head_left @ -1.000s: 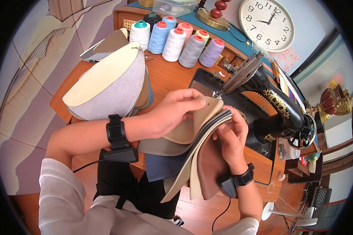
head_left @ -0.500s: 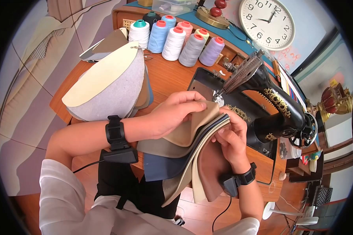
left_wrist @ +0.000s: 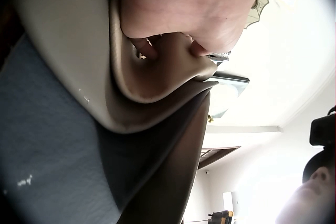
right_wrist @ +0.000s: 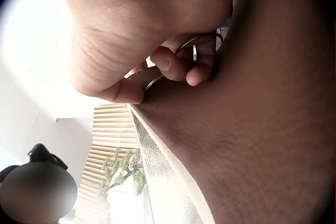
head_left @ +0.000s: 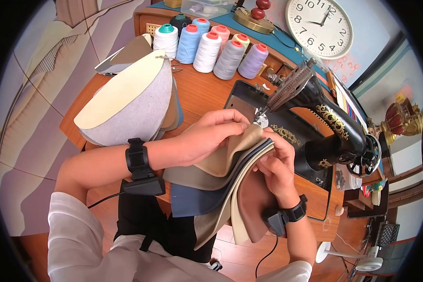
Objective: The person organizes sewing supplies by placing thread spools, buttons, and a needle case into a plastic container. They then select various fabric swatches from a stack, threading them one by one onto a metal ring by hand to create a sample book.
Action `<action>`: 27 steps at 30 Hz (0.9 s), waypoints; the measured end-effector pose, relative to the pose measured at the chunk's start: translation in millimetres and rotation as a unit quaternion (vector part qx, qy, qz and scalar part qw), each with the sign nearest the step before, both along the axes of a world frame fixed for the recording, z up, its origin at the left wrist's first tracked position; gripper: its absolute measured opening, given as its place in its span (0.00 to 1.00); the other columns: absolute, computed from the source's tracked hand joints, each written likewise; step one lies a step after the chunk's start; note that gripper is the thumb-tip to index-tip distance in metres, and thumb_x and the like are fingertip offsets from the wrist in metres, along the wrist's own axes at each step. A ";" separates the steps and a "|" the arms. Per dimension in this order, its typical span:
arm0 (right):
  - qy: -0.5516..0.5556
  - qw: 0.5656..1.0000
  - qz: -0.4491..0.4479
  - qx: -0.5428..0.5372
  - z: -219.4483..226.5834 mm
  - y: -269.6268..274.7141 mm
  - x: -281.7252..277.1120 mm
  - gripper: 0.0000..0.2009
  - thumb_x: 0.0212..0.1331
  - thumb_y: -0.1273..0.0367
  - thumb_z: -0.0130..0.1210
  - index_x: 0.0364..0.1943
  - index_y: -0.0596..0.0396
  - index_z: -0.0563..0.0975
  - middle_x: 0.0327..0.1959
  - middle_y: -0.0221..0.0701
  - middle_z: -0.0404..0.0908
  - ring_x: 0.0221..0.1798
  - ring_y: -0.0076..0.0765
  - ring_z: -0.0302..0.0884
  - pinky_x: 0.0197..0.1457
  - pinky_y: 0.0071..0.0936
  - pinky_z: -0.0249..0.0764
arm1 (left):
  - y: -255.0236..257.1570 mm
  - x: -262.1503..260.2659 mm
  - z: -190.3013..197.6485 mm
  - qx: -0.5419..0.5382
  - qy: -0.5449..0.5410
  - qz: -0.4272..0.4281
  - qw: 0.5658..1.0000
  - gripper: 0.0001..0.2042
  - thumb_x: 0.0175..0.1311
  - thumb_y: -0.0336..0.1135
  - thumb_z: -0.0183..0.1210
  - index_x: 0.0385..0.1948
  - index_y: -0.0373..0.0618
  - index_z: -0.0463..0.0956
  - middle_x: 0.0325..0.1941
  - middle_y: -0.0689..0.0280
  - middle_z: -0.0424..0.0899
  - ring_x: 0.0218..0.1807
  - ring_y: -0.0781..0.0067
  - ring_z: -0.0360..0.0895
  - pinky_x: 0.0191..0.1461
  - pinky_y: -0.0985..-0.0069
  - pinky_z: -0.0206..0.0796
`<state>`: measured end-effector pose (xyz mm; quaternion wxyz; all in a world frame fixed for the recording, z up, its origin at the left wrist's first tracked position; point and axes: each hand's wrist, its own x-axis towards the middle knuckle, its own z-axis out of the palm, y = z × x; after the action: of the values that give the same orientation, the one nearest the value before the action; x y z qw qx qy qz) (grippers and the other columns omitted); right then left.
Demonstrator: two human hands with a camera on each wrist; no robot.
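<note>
A fan of leather swatches hangs between both hands in the head view. My left hand (head_left: 209, 138) pinches the upper part of a tan swatch (head_left: 239, 146), which bows into a curve. Below that lie a taupe swatch (head_left: 185, 176) and a navy swatch (head_left: 192, 199). With thumb and fingers, my right hand (head_left: 278, 162) grips the gathered upper ends of the stack, where a cream swatch (head_left: 238, 228) and a brown swatch (head_left: 254, 202) hang down. In the right wrist view, a thin metal ring (right_wrist: 202, 39) shows by the fingers. The left fingertips are partly hidden behind the tan leather.
A black sewing machine (head_left: 324, 115) stands just beyond the hands on the wooden table (head_left: 197, 89). Another swatch bundle (head_left: 136, 108) lies at the left. Several thread cones (head_left: 208, 52) line the back, below a wall clock (head_left: 318, 28).
The tan swatch's top corner has bent over, and the hole in it no longer shows. Both hands have sunk slightly with the stack, keeping their hold.
</note>
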<state>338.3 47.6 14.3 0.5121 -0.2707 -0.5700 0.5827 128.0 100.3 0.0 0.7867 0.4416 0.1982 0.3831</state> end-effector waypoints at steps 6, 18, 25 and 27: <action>-0.052 0.997 -0.063 0.000 1.8 -2.4 -3.6 0.20 0.62 0.80 0.52 0.59 0.64 0.73 0.50 0.32 0.74 0.34 0.17 0.72 0.34 0.16 0.71 | -2.8 -2.7 7.0 0.069 0.039 0.010 0.997 0.14 0.71 0.25 0.54 0.57 0.41 0.70 0.57 0.65 0.77 0.63 0.75 0.74 0.67 0.72 0.66; -0.133 0.968 -0.196 0.079 1.5 0.0 -12.7 0.21 0.66 0.84 0.50 0.63 0.64 0.69 0.66 0.36 0.64 0.38 0.20 0.79 0.34 0.15 0.72 | -4.0 -1.2 5.2 0.086 0.030 0.039 0.995 0.19 0.70 0.29 0.60 0.61 0.40 0.69 0.67 0.61 0.71 0.67 0.69 0.71 0.74 0.69 0.60; -0.136 0.958 -0.240 0.077 3.5 1.1 -10.6 0.24 0.64 0.84 0.50 0.66 0.63 0.70 0.65 0.37 0.64 0.38 0.19 0.79 0.34 0.16 0.73 | -8.0 -1.7 13.9 0.116 -0.011 -0.045 0.992 0.25 0.71 0.30 0.58 0.68 0.39 0.64 0.71 0.58 0.70 0.72 0.68 0.67 0.75 0.68 0.58; -0.122 0.954 -0.260 0.087 0.8 1.9 -9.3 0.24 0.63 0.84 0.50 0.65 0.63 0.70 0.65 0.37 0.65 0.37 0.18 0.78 0.34 0.16 0.73 | -6.6 -2.8 14.6 0.129 -0.003 -0.082 0.988 0.28 0.71 0.28 0.58 0.72 0.39 0.60 0.74 0.57 0.67 0.76 0.67 0.63 0.78 0.68 0.55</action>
<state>329.0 49.6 15.1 0.5936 -0.4331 -0.5866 0.3406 125.3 93.8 14.6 0.7523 0.5534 0.1081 0.3408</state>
